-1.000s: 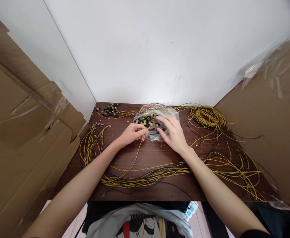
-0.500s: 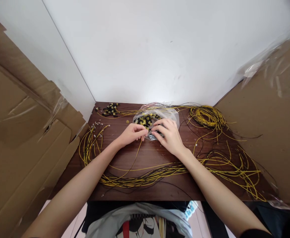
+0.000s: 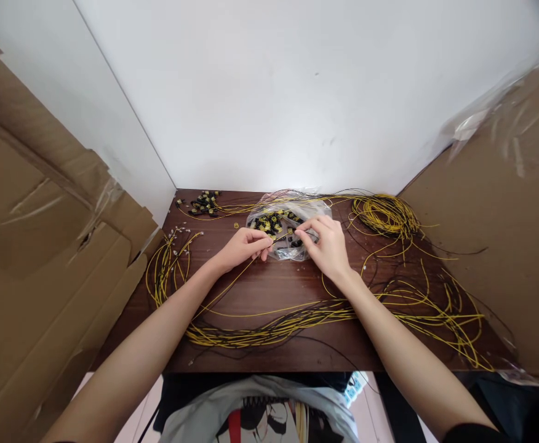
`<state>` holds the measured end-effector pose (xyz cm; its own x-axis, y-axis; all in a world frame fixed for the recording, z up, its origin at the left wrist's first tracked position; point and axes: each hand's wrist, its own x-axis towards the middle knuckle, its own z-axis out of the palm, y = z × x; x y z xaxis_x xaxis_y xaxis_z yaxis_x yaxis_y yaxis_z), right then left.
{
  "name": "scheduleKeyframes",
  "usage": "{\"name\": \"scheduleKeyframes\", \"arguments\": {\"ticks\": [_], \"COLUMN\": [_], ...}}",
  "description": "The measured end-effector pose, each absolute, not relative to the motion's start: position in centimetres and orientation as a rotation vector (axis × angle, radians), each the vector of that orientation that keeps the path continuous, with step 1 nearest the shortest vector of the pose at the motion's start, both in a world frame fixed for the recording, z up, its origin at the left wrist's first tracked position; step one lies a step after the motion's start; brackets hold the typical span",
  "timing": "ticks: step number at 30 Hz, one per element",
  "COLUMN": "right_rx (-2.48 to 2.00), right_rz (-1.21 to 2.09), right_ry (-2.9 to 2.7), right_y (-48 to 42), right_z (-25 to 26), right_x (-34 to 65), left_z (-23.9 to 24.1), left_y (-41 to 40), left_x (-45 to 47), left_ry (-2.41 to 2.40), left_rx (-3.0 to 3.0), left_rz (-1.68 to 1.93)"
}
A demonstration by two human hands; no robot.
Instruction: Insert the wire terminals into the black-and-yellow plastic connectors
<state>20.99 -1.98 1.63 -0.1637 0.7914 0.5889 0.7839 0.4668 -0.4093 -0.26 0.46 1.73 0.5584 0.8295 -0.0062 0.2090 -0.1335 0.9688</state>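
Between my two hands runs a thin yellow-and-black wire, stretched over the front of a clear plastic bag. My left hand pinches it between thumb and fingers, and its tail trails down toward the front bundle. My right hand is closed on the wire a short way to the right. Inside the bag lie many small black and yellow connector parts. Whatever sits right at my fingertips is too small to make out.
A long bundle of yellow and black wires lies along the table's front. A coiled wire bundle rests back right. Small black-yellow parts are heaped back left. Cardboard stands on the left, more cardboard on the right.
My right hand has moved right, away from the left, and its fingers have closed. The wire now spans the gap between my hands.
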Motion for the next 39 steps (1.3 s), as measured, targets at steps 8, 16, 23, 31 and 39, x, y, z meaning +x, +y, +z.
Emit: {"name": "scheduleKeyframes", "arguments": {"ticks": [8,16,23,31,39], "right_rx": [-1.353,-1.4,-1.428,-1.405,-1.225], "right_rz": [-0.002,-0.002,-0.004,-0.013,-0.092], "right_ry": [-1.943,-1.916,-1.88,-1.924,-2.024], "right_y": [-2.0,-1.87,-1.7,-1.63,-2.14], "right_z": [1.58,1.95,2.1,1.78,1.67], "right_x": [21.04,21.52,21.89,21.89,21.04], "left_z": [1.75,1.96,1.87,1.91,1.76], "left_y": [0.52,0.47,0.56,0.56,0.52], "left_x": [-0.29,-0.33,-0.45,-0.49,-0.48], "left_ry": [0.866,0.847,0.836,0.856,0.86], "left_rx": [1.643,1.642,1.636,1.626,1.639], "left_rz": [0.665,0.657,0.641,0.635,0.636]}}
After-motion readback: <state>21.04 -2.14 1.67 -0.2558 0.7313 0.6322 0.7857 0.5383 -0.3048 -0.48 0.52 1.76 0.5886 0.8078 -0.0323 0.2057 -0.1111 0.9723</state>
